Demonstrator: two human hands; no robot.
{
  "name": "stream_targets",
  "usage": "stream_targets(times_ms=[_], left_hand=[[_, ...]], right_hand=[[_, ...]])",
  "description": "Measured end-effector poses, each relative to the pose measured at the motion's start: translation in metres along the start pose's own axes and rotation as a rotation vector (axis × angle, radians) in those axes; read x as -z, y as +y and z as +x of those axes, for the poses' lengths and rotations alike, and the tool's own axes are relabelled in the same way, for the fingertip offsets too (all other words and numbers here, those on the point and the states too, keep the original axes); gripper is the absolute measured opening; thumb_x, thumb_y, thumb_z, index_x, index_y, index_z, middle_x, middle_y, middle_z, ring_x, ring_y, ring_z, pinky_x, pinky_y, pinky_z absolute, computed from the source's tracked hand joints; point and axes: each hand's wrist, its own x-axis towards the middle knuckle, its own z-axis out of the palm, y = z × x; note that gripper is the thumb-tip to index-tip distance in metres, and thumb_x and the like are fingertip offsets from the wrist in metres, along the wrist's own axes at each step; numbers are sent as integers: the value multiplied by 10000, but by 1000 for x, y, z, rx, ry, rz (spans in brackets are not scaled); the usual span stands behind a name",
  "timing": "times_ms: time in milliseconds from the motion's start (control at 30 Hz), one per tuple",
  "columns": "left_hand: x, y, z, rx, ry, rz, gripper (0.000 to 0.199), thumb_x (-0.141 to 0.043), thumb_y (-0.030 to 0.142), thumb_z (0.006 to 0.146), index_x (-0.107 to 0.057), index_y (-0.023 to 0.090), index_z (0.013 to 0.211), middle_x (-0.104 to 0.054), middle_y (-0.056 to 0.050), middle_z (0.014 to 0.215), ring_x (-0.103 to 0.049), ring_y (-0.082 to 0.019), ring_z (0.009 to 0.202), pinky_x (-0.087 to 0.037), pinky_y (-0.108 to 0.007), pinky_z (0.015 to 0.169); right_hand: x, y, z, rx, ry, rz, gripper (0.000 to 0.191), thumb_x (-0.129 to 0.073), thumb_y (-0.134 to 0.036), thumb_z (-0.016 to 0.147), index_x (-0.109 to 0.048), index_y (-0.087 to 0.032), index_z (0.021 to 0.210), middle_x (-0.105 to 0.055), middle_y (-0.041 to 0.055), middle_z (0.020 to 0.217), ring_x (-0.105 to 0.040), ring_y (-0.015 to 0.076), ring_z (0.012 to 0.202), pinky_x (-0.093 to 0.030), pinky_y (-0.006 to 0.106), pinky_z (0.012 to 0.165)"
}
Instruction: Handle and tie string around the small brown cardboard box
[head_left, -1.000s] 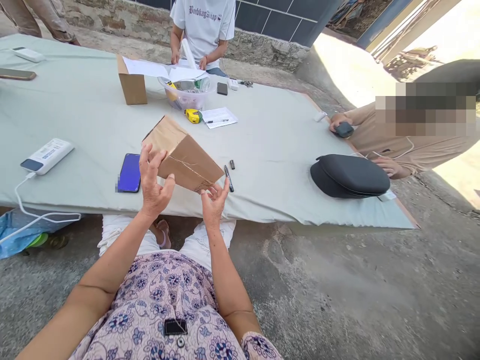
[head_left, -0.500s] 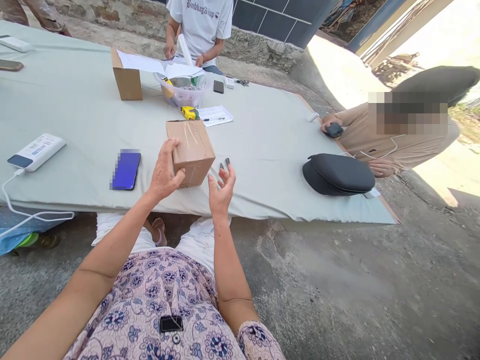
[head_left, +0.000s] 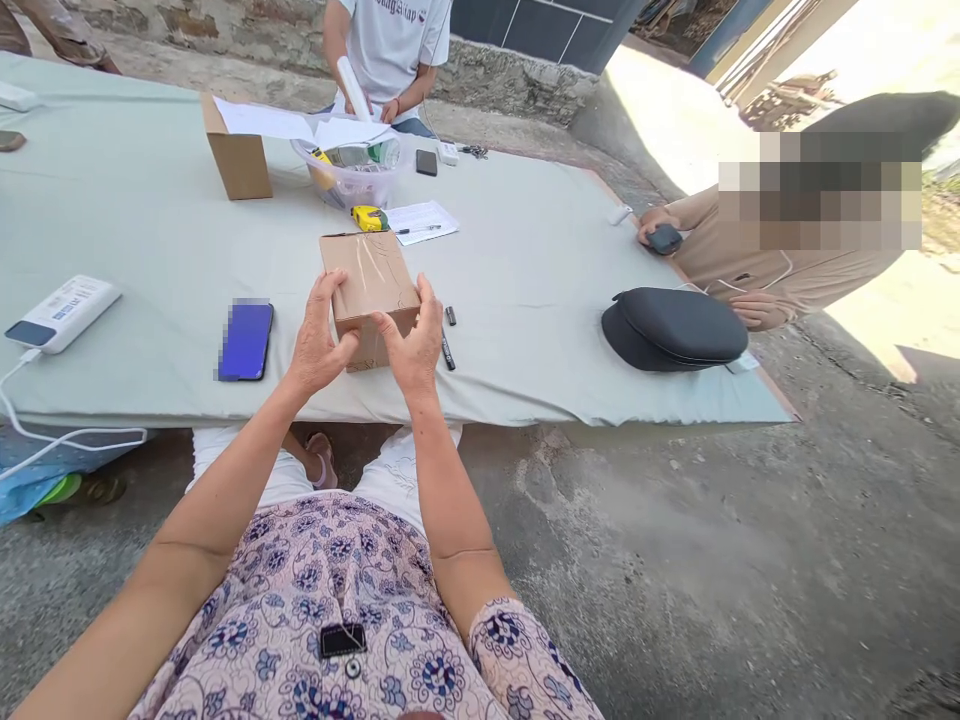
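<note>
A small brown cardboard box (head_left: 373, 275) with tape on its top is between my hands near the table's front edge. My left hand (head_left: 319, 335) grips its left side, thumb on the front face. On its right side lies my right hand (head_left: 415, 335), fingers over the far right edge and thumb across the front top edge. Just right of that hand, a black marker (head_left: 448, 350) and its separate cap (head_left: 451, 316) rest on the cloth. A phone (head_left: 246, 341) with a blue screen lies to the left of the box.
Behind the box are a yellow tape measure (head_left: 369, 218), a paper with a pen (head_left: 420, 230), a plastic basket (head_left: 349, 185) and another cardboard box (head_left: 240, 165). A white power bank (head_left: 64, 313) lies left, a black case (head_left: 675, 328) right. Two people sit at the table's far and right sides.
My right hand has moved from the space beside the box onto its right side. The box has turned slightly, and the marker and cap show more clearly. The view has shifted a little.
</note>
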Motion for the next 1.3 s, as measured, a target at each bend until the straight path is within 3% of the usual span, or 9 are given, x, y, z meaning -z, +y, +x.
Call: stream_targets(times_ms=[100, 200, 433, 600, 767, 833, 1000, 1100, 1300], left_hand=[[6, -4, 10, 61, -43, -118, 741, -712, 400, 835, -386, 285, 1491, -343, -102, 1645, -252, -318, 1569, -371, -469, 1225], [11, -16, 21, 70, -27, -152, 678, -715, 431, 838, -437, 286, 1439, -347, -89, 1640, -281, -317, 1556, -289, -477, 1272], [12, -30, 22, -2, 131, 80, 738, -720, 478, 843, -391, 254, 1463, -412, -147, 1540, -308, -340, 1509, -272, -534, 1263], [3, -19, 15, 0, 104, 172, 948, -780, 641, 737, -360, 275, 1505, -230, -169, 1632, -175, -418, 1556, -227, -627, 1241], [-9, -16, 17, 116, 124, 147, 1015, -841, 681, 629, -428, 271, 1461, -38, -183, 1684, -173, -467, 1554, -321, -631, 1193], [-12, -15, 19, 109, 128, 124, 955, -832, 661, 658, -445, 274, 1441, -52, -179, 1681, -198, -454, 1552, -345, -621, 1184], [-3, -14, 26, 26, 65, 112, 897, -834, 637, 667, -479, 260, 1399, -129, -180, 1668, -75, -434, 1584, -359, -606, 1186], [16, -18, 33, 14, -40, 82, 906, -861, 625, 626, -513, 249, 1374, -168, -176, 1665, -57, -442, 1585, -394, -600, 1169], [52, -28, 43, 165, -235, -197, 884, -869, 359, 629, -502, 294, 1431, -184, -113, 1693, -150, -437, 1570, -379, -613, 1179]], right_hand=[[11, 7, 6, -29, -50, 112, 521, -550, -595, 938, -569, -265, 1341, -637, 98, 1357, -630, 223, 1229, -537, 428, 1053], [15, 6, 8, -13, -62, 144, 432, -507, -580, 964, -659, -259, 1210, -699, 65, 1236, -681, 180, 1096, -572, 370, 990], [-1, -6, -6, 120, -79, 46, 288, -529, -457, 980, -681, -270, 1138, -694, 47, 1067, -669, 165, 974, -590, 321, 869], [-3, -10, 1, 205, -74, -63, 191, -535, -319, 978, -700, -258, 1052, -633, 71, 1083, -621, 207, 1097, -512, 415, 1051], [9, -9, 18, 251, -107, -173, 168, -563, -345, 963, -708, -267, 994, -522, 84, 1373, -480, 258, 1379, -361, 525, 1211], [11, -7, 24, 236, -113, -181, 244, -637, -434, 922, -680, -282, 1108, -441, 82, 1495, -384, 279, 1474, -323, 554, 1235], [8, 1, 33, 111, -129, -173, 910, -765, -653, 739, -398, -289, 1487, -266, 153, 1631, -217, 366, 1562, -342, 647, 1188], [11, 4, 36, 105, -89, -136, 872, -759, -640, 754, -417, -279, 1470, -391, 143, 1567, -325, 326, 1510, -377, 586, 1188], [22, 8, 35, -88, -26, 56, 387, -633, -509, 903, -641, -201, 1138, -697, 74, 1121, -661, 196, 1033, -544, 394, 983]])
